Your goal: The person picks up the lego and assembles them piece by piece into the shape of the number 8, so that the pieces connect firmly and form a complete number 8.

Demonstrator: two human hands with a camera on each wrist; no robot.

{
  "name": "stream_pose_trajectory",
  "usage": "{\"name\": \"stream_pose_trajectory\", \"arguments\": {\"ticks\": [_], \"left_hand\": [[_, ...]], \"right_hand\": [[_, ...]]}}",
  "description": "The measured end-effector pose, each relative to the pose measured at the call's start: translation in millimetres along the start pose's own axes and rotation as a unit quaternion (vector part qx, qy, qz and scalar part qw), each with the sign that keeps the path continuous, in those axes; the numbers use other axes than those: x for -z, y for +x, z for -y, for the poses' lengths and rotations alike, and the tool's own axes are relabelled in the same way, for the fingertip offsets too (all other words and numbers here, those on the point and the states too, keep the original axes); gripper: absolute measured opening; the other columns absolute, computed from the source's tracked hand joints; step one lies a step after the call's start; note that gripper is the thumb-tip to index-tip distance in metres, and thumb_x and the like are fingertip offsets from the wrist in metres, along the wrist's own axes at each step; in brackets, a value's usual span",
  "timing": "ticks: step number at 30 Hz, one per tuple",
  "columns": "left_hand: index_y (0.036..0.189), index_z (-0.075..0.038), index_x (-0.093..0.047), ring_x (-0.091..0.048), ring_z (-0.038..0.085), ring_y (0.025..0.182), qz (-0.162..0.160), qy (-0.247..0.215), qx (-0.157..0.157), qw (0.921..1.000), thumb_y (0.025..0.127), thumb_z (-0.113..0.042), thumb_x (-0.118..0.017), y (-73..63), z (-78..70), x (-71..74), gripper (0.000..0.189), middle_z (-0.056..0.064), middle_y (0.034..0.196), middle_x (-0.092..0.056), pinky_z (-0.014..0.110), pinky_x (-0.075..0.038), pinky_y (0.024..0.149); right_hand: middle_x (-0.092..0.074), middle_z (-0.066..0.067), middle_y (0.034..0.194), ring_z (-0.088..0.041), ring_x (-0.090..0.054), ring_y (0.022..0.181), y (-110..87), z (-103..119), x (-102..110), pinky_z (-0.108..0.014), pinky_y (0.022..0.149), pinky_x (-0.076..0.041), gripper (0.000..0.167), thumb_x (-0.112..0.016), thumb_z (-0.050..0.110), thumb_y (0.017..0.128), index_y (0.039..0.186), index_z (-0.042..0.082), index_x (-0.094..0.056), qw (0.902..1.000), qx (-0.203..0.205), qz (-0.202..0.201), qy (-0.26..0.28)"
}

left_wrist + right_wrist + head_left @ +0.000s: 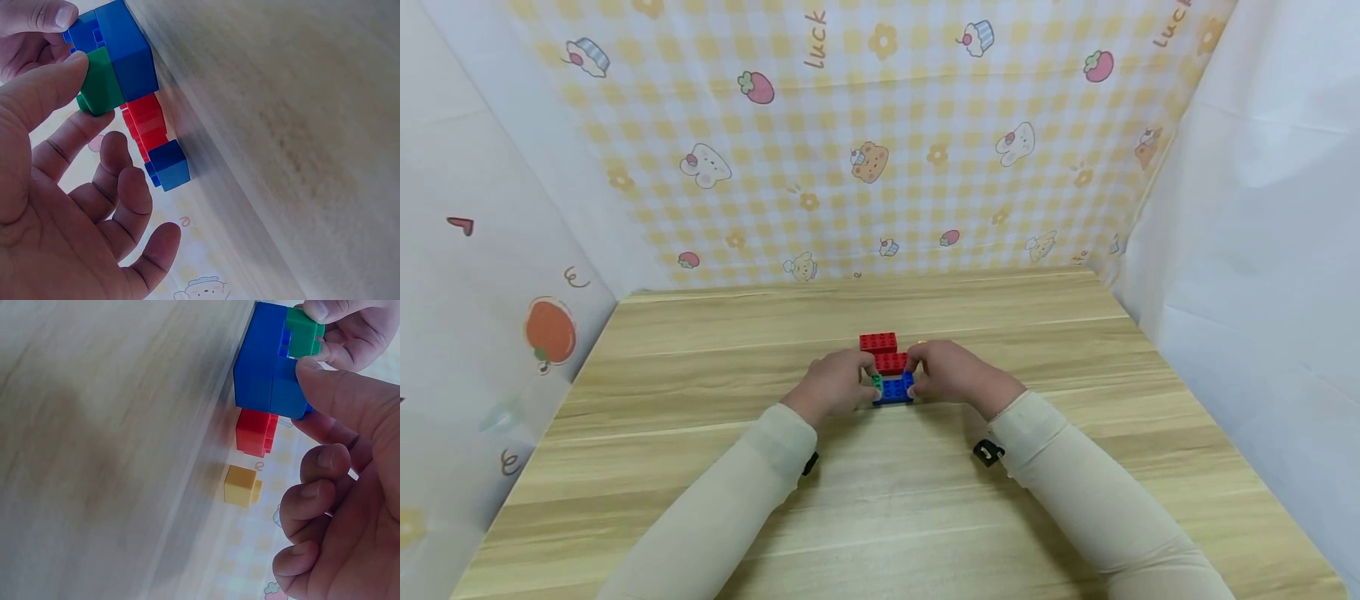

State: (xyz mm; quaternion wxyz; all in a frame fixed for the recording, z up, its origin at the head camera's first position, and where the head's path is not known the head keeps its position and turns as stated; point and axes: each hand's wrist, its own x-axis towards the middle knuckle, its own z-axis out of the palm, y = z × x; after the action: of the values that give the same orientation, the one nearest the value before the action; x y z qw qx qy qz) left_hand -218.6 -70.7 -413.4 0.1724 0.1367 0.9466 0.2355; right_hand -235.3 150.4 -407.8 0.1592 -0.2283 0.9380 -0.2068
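A large blue building brick (893, 391) sits on the table. My left hand (837, 383) pinches a green brick (104, 81) between thumb and index finger, on the blue brick's left end. At the other end, my right hand (953, 375) pinches a smaller blue brick (286, 387) with thumb and index finger. Both small bricks sit against the studded top of the large one, and a few bare studs show between them. The remaining fingers of each hand are loosely bent. Whether the small bricks are fully pressed down, I cannot tell.
Two red bricks (877, 342) lie just behind the blue one. A yellow brick (239, 485) stands beyond, near the right hand, and a separate small blue brick (170, 165) near the left. The wood-grain table (880, 517) ends at a patterned cloth (880, 108).
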Motion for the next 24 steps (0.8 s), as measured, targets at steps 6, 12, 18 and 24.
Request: {"name": "stream_pose_trajectory", "arguments": {"ticks": [6, 12, 18, 24], "left_hand": [[0.103, -0.019, -0.068, -0.061, 0.021, 0.076, -0.002, 0.001, -0.002, 1.0, 0.095, -0.032, -0.08, -0.9, 0.1, 0.4, 0.019, -0.001, 0.084, -0.066, 0.05, -0.039, 0.096], [0.103, -0.019, -0.068, -0.061, 0.021, 0.077, -0.002, -0.001, -0.002, 1.0, 0.095, -0.032, -0.08, -0.8, -0.4, 0.2, 0.019, -0.001, 0.085, -0.066, 0.049, -0.039, 0.095], [0.103, -0.02, -0.068, -0.061, 0.022, 0.077, -0.002, -0.003, 0.001, 1.0, 0.095, -0.032, -0.08, -2.3, -0.5, 1.8, 0.019, -0.001, 0.085, -0.066, 0.047, -0.039, 0.093], [0.105, -0.02, -0.068, -0.061, 0.022, 0.076, 0.003, -0.005, 0.002, 1.0, 0.095, -0.032, -0.08, -1.7, -1.0, 1.8, 0.019, 0.0, 0.085, -0.066, 0.045, -0.04, 0.089]], "right_hand": [[-0.061, -0.001, 0.081, -0.018, -0.049, 0.071, -2.0, 1.9, 2.0, -0.031, 0.066, -0.043, 0.022, -0.083, 0.018, 0.092, 0.109, 0.011, -0.072, 1.0, 0.006, -0.003, -0.001], [-0.058, -0.001, 0.079, -0.017, -0.047, 0.07, -1.8, 1.5, 2.0, -0.03, 0.065, -0.041, 0.022, -0.083, 0.018, 0.092, 0.109, 0.01, -0.072, 1.0, 0.001, -0.002, 0.006], [-0.052, -0.001, 0.076, -0.017, -0.045, 0.069, -0.9, 1.3, 0.8, -0.03, 0.064, -0.039, 0.021, -0.084, 0.017, 0.091, 0.107, 0.01, -0.071, 0.9999, 0.0, -0.005, 0.016], [-0.054, -0.003, 0.081, -0.019, -0.049, 0.074, -0.2, -3.3, -0.7, -0.032, 0.066, -0.041, 0.022, -0.084, 0.017, 0.091, 0.107, 0.012, -0.071, 0.9994, -0.007, -0.006, 0.033]]}}
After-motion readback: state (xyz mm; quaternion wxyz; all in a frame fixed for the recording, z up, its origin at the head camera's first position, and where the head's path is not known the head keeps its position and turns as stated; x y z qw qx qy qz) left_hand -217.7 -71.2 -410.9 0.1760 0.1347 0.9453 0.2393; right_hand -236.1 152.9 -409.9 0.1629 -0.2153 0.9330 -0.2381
